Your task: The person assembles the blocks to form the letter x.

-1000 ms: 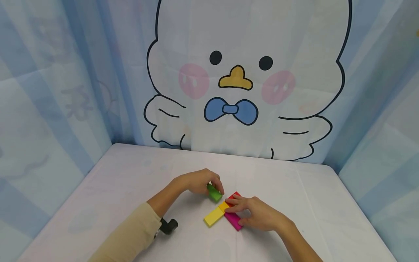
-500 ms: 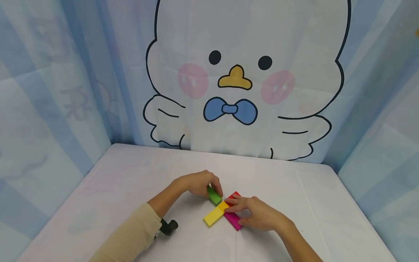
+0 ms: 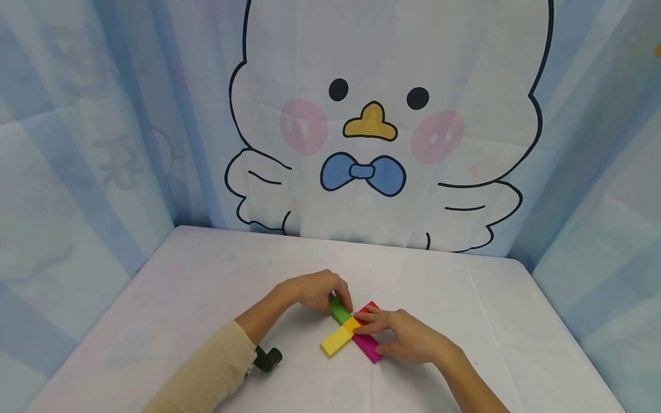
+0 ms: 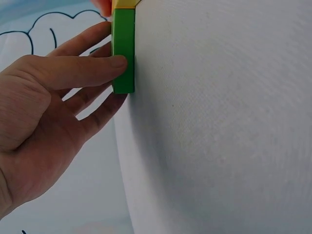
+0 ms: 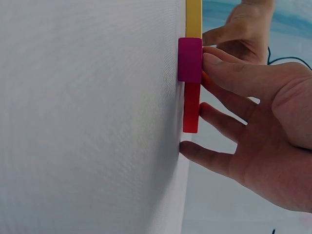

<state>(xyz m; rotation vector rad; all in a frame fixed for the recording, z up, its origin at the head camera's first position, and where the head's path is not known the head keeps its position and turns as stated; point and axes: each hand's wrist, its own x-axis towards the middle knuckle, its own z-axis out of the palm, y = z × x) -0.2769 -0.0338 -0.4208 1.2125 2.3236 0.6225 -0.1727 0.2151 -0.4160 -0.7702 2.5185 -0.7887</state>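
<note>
My left hand (image 3: pixel 321 289) pinches a green block (image 4: pixel 124 51) between thumb and fingers, and the block's end meets a small orange-yellow centre block (image 3: pixel 352 325). Around that centre also lie a yellow block (image 3: pixel 335 342), a red block (image 3: pixel 370 306) and a magenta block (image 3: pixel 367 348), like arms of a cross. My right hand (image 3: pixel 410 337) rests over the right side with its fingers extended. Its thumb touches the magenta block (image 5: pixel 190 59), while other fingers lie at the red block (image 5: pixel 191 108) and the centre, covering part of both.
Below my left sleeve (image 3: pixel 206 367), a black device (image 3: pixel 268 359) sticks out near the wrist. A pale cloth covers the table (image 3: pixel 444 292). A curtain with a cartoon bird (image 3: pixel 382 218) rises at the table's back edge.
The green block has come down and towards the centre block in my left hand, from raised and apart to end against it. My right hand has stayed in place.
</note>
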